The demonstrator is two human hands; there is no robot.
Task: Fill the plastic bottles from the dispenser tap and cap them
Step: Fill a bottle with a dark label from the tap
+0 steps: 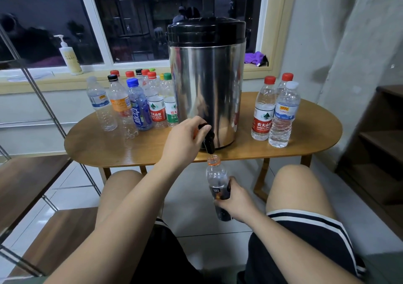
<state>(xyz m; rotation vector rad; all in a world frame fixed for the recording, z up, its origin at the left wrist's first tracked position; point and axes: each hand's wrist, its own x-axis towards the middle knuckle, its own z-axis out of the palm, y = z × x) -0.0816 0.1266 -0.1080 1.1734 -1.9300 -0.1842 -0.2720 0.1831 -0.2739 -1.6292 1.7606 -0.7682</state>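
At the centre of the frame stands a stainless-steel dispenser with a black lid, set near the front edge of an oval wooden table. A seated person reaches toward it from the bottom of the picture. The left hand is on the black tap at the dispenser's base, with its fingers curled over the lever on top. Just below the spout, off the table's front edge, the right hand grips an uncapped bottle around its dark label, with fingers and thumb wrapped round the lower half. The bottle is upright, with an orange ring at its neck, and its mouth sits right under the spout. I cannot tell whether water is running, or how full the bottle is.

Left of the dispenser, a cluster of capped bottles crowds the table, with caps in red, black, blue, green, yellow and clear. To the right stand 3 more capped bottles: a red-capped bottle, a white-capped bottle touching it in front, and a second red-capped one behind them.

On the windowsill in the upper left is a pump bottle. A purple cloth lies on the sill, right of the dispenser.
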